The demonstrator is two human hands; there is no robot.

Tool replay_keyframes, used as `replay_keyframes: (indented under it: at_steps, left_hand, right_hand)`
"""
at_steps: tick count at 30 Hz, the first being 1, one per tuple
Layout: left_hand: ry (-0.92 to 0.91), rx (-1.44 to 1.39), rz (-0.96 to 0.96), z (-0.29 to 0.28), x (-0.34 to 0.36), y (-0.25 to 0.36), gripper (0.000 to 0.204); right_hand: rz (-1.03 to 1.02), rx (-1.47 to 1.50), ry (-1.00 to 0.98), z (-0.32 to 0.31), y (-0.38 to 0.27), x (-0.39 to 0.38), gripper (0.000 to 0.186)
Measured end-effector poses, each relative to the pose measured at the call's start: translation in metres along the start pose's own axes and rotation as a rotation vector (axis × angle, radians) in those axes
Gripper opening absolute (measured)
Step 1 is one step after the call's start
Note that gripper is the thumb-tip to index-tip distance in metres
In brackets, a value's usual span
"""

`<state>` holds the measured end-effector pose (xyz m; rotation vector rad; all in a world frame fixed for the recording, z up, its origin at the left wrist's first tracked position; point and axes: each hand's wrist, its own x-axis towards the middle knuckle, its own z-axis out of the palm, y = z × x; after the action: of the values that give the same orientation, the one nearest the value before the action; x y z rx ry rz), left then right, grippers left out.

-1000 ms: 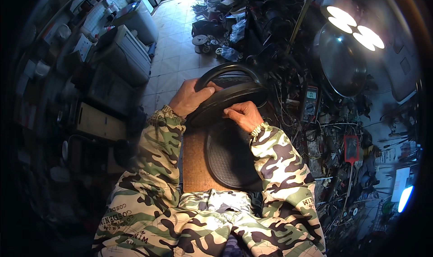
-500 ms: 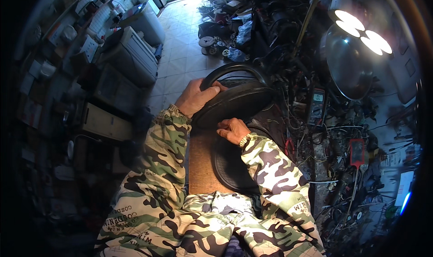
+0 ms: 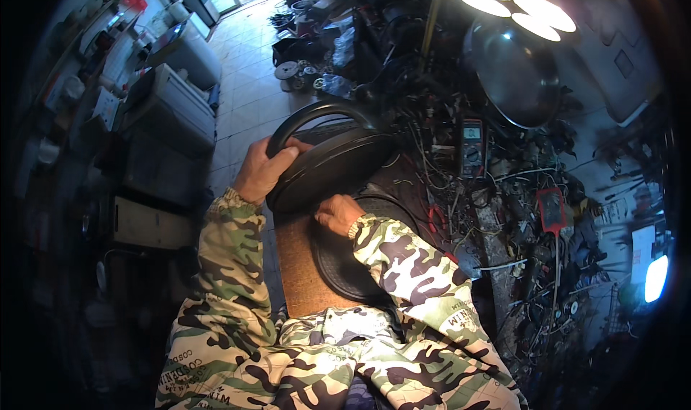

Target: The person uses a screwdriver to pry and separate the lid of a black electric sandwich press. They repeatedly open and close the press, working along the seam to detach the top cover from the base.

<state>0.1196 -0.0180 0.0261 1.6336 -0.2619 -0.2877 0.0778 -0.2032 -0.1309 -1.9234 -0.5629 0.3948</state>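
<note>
My left hand (image 3: 263, 171) grips the left rim of a large black round housing (image 3: 331, 162), tilted up on a brown board (image 3: 302, 273). A black ring (image 3: 317, 111) arches over its far side. My right hand (image 3: 338, 214) rests, fingers curled, at the seam between the tilted housing and a black round lid (image 3: 345, 266) lying flat on the board below it. What the right fingers pinch is hidden. Both arms wear camouflage sleeves.
A cluttered bench at right holds tangled wires, a multimeter (image 3: 471, 147), a red tool (image 3: 551, 210) and a round metal lamp shade (image 3: 518, 72). Stacked appliances (image 3: 169, 115) line the left. A tiled floor (image 3: 248, 86) with reels runs to the back.
My right hand slid down and left along the housing's lower edge. The left hand kept its grip on the rim, and the housing tilted slightly more.
</note>
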Motion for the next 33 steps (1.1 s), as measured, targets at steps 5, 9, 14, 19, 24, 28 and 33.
replay_keyframes:
  at_steps: [5, 9, 14, 19, 24, 28, 33]
  left_hand:
    - [0.004, 0.02, -0.015, 0.008, 0.001, 0.007, 0.024]
    - [0.031, 0.143, 0.018, 0.011, 0.003, 0.002, 0.024]
    - [0.101, 0.151, -0.031, 0.013, -0.012, 0.001, 0.023]
    - [0.067, 0.234, 0.014, 0.026, -0.016, 0.001, 0.022]
    - [0.06, 0.275, -0.031, 0.029, -0.033, 0.009, 0.025]
    - [0.032, 0.292, -0.017, 0.035, -0.033, 0.015, 0.025]
    - [0.044, 0.334, 0.108, 0.047, -0.058, 0.001, 0.026]
  right_hand:
    - [0.419, -0.401, 0.149, -0.057, 0.082, -0.043, 0.026]
    - [0.476, -0.537, 0.891, -0.146, 0.137, -0.05, 0.029]
    - [0.427, -0.709, 0.777, -0.175, 0.144, 0.015, 0.032]
    - [0.691, -0.796, 0.584, -0.191, 0.196, 0.065, 0.064]
    - [0.804, -0.876, 0.513, -0.187, 0.207, 0.09, 0.059]
    - [0.811, -0.881, 0.637, -0.172, 0.218, 0.064, 0.055]
    - [0.5, -0.471, 0.79, -0.13, 0.13, -0.033, 0.043]
